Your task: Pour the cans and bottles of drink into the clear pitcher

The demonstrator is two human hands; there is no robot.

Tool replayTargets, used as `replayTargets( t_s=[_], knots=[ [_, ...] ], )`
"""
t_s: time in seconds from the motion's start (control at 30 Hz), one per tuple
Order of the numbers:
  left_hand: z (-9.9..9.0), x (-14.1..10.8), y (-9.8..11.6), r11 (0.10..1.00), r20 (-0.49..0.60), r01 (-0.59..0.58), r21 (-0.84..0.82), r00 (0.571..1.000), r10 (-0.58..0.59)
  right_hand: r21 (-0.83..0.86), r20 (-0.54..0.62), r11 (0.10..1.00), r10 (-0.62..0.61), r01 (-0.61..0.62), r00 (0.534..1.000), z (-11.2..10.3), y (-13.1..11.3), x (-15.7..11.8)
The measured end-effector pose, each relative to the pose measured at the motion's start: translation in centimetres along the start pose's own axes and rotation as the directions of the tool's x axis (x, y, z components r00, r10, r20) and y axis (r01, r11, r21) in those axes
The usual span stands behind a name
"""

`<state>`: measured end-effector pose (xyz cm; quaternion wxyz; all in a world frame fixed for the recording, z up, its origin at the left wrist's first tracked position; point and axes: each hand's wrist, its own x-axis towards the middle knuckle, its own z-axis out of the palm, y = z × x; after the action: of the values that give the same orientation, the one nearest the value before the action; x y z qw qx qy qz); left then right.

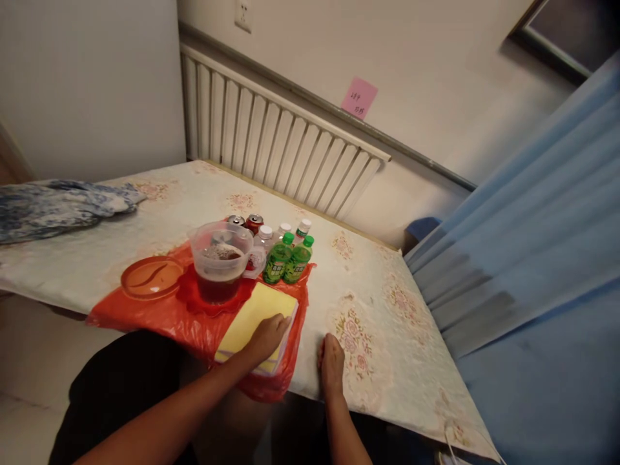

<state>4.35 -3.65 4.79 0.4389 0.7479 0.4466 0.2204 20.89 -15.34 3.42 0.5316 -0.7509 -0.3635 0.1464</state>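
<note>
Along the near edge of a pale worktop [411, 381]: glossy, crinkled red plastic sheet [140, 316], spread flat, its margins puckered. On its right part lies a rectangular, yellow-covered paper pad [256, 310], smooth-faced, pale page edges showing at the right. Left hand [268, 336] over the pad's right half, fingers curled, grip closed; whether anything is inside the fist, cannot tell. Right hand [332, 360] beyond the sheet's right edge, on the worktop itself, also a fist, grip closed; inside hidden.

Worktop covering printed with pink rose sprays, faintly wrinkled. Crumpled blue-and-white patterned cloth [62, 206] at far left. Behind: white ribbed radiator [271, 142], cream wall with pink handwritten paper [359, 98] and a white socket [243, 14]; pleated light-blue curtain [533, 258] to the right.

Containers: translucent, handled plastic jug [201, 252], wide-mouthed, partly filled with dark brown liquid [220, 287], pale froth on top. It stands on a red plate with scalloped rim [186, 294]. Round orange lid [152, 278] just left, lying flat. Behind, clustered: two green-capped bottles with green labels [288, 261], three white-capped clear bottles [264, 239], two metal cans [254, 223], contents unreadable from here
</note>
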Motion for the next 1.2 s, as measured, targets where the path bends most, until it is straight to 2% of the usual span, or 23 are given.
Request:
replayTargets(
  t_s=[0.17,0.3,0.57,0.8,0.97,1.2],
  knots=[
    [-1.3,0.0,-0.2,0.982,0.148,-0.100,-0.158,0.981,0.124,0.045,-0.029,0.999,0.003,-0.002,1.000,0.3,-0.1,-1.0],
    [-2.5,1.2,-0.2,0.952,0.219,-0.118,-0.283,0.958,0.184,0.019,-0.058,1.000,0.002,-0.001,0.998,0.5,-0.1,-0.9],
    [-4.0,2.5,-2.2,0.884,0.356,0.008,-0.467,0.917,0.179,-0.078,-0.044,0.996,0.040,-0.043,0.998,0.8,1.4,-0.4],
    [-4.3,3.2,-3.5,0.792,0.390,0.073,-0.606,0.895,0.215,-0.043,-0.047,0.994,0.096,-0.098,0.994,1.3,0.4,0.2],
    [-4.7,3.6,-3.8,0.793,0.402,0.081,-0.604,0.890,0.216,0.024,-0.043,0.999,0.038,-0.037,0.998,2.3,-1.8,2.7],
    [-5.6,3.6,-3.8,0.792,0.421,0.110,-0.601,0.885,0.197,0.109,-0.084,0.993,-0.046,0.055,0.995,5.2,-7.9,8.8]
  ],
)
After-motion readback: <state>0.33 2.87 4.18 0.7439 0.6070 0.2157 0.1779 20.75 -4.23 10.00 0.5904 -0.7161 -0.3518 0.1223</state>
